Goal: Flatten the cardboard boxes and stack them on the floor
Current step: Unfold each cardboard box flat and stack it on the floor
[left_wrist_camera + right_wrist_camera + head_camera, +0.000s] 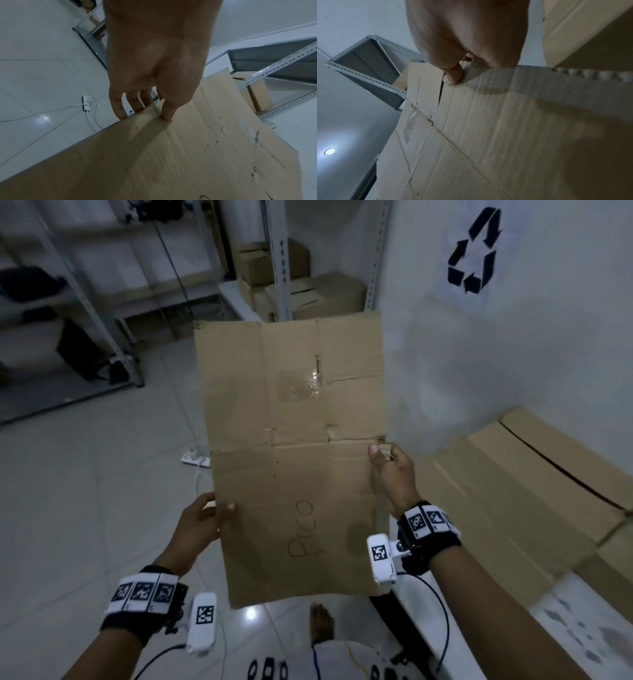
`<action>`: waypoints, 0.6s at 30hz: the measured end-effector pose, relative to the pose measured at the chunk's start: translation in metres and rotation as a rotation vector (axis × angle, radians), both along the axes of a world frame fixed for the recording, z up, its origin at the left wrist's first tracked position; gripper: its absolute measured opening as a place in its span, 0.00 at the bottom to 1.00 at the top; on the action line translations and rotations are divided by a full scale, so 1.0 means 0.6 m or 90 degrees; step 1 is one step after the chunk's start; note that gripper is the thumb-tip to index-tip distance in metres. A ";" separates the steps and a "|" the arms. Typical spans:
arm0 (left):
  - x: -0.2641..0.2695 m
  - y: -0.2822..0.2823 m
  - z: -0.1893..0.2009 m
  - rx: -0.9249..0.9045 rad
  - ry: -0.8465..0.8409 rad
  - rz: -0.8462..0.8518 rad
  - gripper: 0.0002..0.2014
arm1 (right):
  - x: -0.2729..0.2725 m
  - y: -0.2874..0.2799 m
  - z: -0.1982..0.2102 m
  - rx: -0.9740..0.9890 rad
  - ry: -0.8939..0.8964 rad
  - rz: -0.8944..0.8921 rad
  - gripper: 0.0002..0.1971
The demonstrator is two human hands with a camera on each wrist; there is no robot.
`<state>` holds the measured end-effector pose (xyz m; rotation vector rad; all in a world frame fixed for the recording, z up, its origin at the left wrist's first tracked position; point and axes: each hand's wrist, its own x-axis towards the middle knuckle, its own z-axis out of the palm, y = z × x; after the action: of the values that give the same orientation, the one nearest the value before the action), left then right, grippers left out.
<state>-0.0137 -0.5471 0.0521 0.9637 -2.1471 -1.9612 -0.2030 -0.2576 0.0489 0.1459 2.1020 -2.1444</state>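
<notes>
While we held the flattened brown cardboard sheet (294, 453) marked "Pico" in the air above the pale tiled floor (85, 474), our left hand (202, 525) pinched its left edge, thumb on top and fingers beneath. Our right hand (394, 470) pinched the right edge likewise. We judged this box fully flattened but not yet laid down. Flattened brown cardboard sheets (534, 491) already lay stacked low at the right, beneath a white recycling-symbol sign (476, 251). Several unflattened brown cardboard boxes (308, 289) stood on a grey metal shelf rack (279, 261), so much work remained.
</notes>
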 end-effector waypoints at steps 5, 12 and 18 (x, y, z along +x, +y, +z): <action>-0.084 -0.075 0.002 -0.116 0.015 0.028 0.13 | -0.073 -0.071 -0.041 -0.008 -0.068 0.001 0.14; -0.280 -0.160 -0.011 -0.180 0.054 -0.044 0.09 | -0.175 -0.120 -0.092 -0.071 -0.164 -0.022 0.16; -0.546 -0.225 -0.062 -0.163 0.075 -0.216 0.08 | -0.297 -0.150 -0.147 -0.132 -0.190 -0.205 0.25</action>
<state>-0.3411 -0.6819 0.0149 0.4577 -2.5433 -1.7476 -0.3810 -0.3477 -0.0393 0.7768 1.7748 -2.3177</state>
